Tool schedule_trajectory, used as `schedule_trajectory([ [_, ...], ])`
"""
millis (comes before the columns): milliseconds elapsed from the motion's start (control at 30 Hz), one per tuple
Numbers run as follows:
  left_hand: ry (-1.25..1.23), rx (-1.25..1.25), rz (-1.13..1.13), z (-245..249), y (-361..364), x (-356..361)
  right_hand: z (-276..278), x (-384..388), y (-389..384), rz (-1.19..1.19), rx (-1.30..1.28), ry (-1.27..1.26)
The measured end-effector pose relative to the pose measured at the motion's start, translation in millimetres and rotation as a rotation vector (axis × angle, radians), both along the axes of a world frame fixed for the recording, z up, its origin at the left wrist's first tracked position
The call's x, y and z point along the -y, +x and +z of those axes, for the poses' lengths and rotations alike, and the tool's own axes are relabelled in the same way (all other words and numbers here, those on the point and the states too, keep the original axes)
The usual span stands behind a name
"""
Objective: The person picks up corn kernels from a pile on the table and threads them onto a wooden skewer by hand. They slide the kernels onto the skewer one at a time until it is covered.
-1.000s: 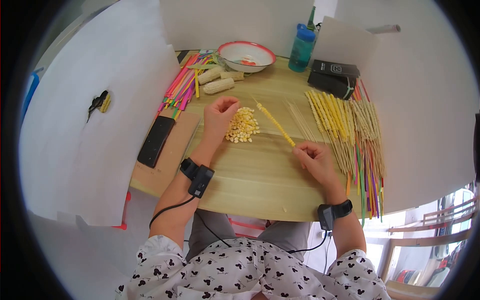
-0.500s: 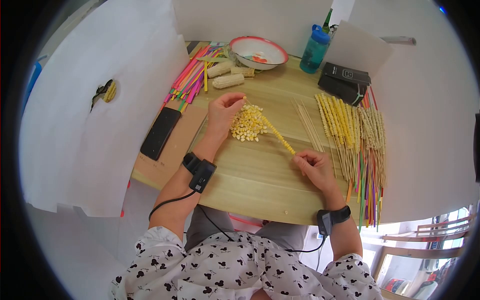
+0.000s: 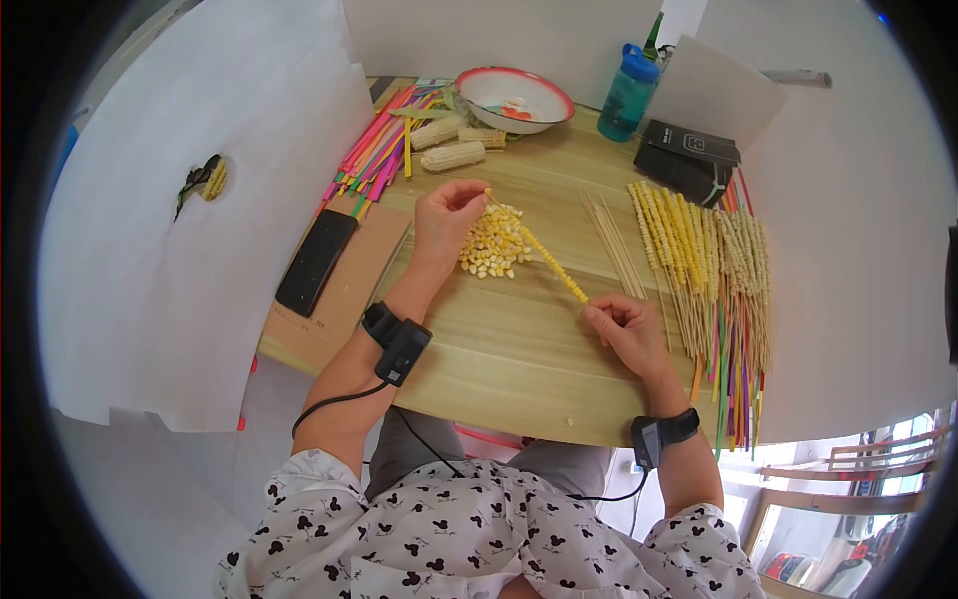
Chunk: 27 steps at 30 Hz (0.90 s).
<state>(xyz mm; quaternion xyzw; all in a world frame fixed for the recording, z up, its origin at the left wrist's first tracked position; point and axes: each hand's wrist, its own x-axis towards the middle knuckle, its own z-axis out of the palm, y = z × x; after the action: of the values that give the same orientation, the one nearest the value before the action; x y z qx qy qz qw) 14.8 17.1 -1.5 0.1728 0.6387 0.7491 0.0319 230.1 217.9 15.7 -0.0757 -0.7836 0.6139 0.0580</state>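
Gripping with both hands: pinching the near end of a skewer (image 3: 539,249) in the right hand (image 3: 629,329), and pinching seemingly a single kernel (image 3: 488,191) in the left hand (image 3: 444,225), right at the far end. Working above a wooden table (image 3: 519,374), near its middle. Along the right side, a dense row of filled skewers (image 3: 689,235); at the back, a red-rimmed bowl (image 3: 544,95). At the back left, a sheaf of coloured strips (image 3: 384,150); between strips and bowl, bare cobs (image 3: 454,156). Just beside the left hand, partly beneath the skewer, a heap (image 3: 491,245) of loose kernels. Near the filled row, a few bare sticks (image 3: 612,243).

Slanting from left hand down to right hand, the skewer, covered in strung kernels (image 3: 555,267) for most of its length, seemingly bare for a short stretch at the far end. Probably late in the threading of this one. Too small to tell: kernel pierced or merely held against the tip. Calling, by judgement, for a steady right hand, a square push onto the tip, then a gentle slide down against the strung kernels, without splitting the kernel or pricking the left hand.
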Motion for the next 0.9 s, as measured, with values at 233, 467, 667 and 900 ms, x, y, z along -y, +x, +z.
schedule_trajectory([
  [233,-0.196,-0.346,0.188,7.8,9.4,-1.7,4.4,2.0,0.6,0.003,0.006,0.047],
  [467,-0.348,-0.598,0.317,14.6,15.8,-1.6,4.2,3.6,0.7,0.013,-0.018,0.063],
  [667,-0.282,-0.517,0.278,12.0,15.8,-2.6,3.6,2.3,1.0,0.011,-0.01,0.075],
  [900,-0.279,-0.553,0.28,13.6,19.9,-2.9,-1.1,0.1,-0.6,0.006,-0.041,0.033],
])
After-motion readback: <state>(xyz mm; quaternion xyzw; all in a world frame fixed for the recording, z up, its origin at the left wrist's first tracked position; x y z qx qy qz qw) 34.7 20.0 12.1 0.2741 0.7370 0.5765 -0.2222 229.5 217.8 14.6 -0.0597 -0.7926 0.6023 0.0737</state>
